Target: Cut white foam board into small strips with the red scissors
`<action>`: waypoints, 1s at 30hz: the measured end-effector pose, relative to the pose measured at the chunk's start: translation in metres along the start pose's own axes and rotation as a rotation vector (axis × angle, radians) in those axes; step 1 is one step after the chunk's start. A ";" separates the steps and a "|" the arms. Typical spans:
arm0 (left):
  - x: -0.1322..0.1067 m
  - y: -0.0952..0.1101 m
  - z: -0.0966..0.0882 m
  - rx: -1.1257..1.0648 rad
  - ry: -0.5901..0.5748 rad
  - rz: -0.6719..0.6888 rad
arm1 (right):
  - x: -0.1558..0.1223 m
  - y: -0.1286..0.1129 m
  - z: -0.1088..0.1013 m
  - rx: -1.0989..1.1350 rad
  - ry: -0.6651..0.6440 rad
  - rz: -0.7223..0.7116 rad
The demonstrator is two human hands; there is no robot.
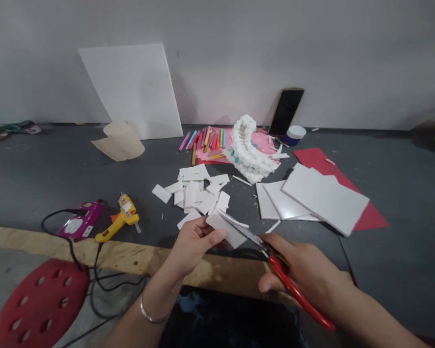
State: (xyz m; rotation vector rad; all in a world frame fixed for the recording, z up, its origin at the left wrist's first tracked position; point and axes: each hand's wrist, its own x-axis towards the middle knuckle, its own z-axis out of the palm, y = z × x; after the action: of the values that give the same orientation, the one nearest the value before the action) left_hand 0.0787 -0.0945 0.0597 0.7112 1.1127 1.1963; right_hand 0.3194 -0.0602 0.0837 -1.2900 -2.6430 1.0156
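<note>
My left hand (195, 244) pinches a small white piece of foam board (229, 233) between thumb and fingers, just above the table's front edge. My right hand (304, 266) grips red-handled scissors (290, 285). Their blades lie along the upper edge of the white piece, where a thin strip stands apart from it. Behind my left hand several cut white pieces (192, 193) lie in a loose pile. To the right, larger white boards (324, 198) overlap one another on a red sheet (373, 217).
A yellow glue gun (121, 220) and a purple device (81, 220) with cords sit at left. Farther back are crayons (206, 138), a curved white bumpy model (248, 150), a leaning phone (286, 111), a small tub (296, 135) and a large white board (134, 92). A red stool (32, 304) stands below left.
</note>
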 end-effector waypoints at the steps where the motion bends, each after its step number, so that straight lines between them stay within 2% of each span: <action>1: 0.000 0.000 0.000 0.003 -0.001 -0.006 | 0.000 0.000 0.001 -0.005 0.005 -0.001; 6: 0.000 -0.003 0.001 0.028 -0.032 -0.042 | 0.001 0.003 0.000 -0.014 0.045 -0.003; 13: 0.000 -0.008 0.005 0.032 -0.033 -0.067 | 0.004 0.003 0.002 0.137 -0.036 0.023; 17: 0.002 -0.013 0.004 0.023 -0.049 -0.087 | 0.008 0.005 0.005 0.058 0.020 0.070; 21: 0.002 -0.010 -0.011 0.029 0.023 -0.062 | 0.011 0.019 0.002 -0.164 0.108 0.198; 23: 0.001 -0.004 -0.022 0.038 0.079 -0.047 | 0.010 0.030 0.001 -0.268 0.128 0.208; 26: 0.000 0.011 -0.039 0.033 0.155 -0.009 | 0.009 0.047 0.003 -0.345 0.131 0.097; 30: 0.008 0.029 -0.053 0.039 0.213 0.063 | 0.013 0.059 0.012 -0.323 0.064 -0.024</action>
State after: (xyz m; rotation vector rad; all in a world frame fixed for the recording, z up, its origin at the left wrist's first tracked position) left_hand 0.0188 -0.0851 0.0652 0.6636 1.3002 1.3300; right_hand 0.3483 -0.0306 0.0376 -1.3103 -2.8494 0.5477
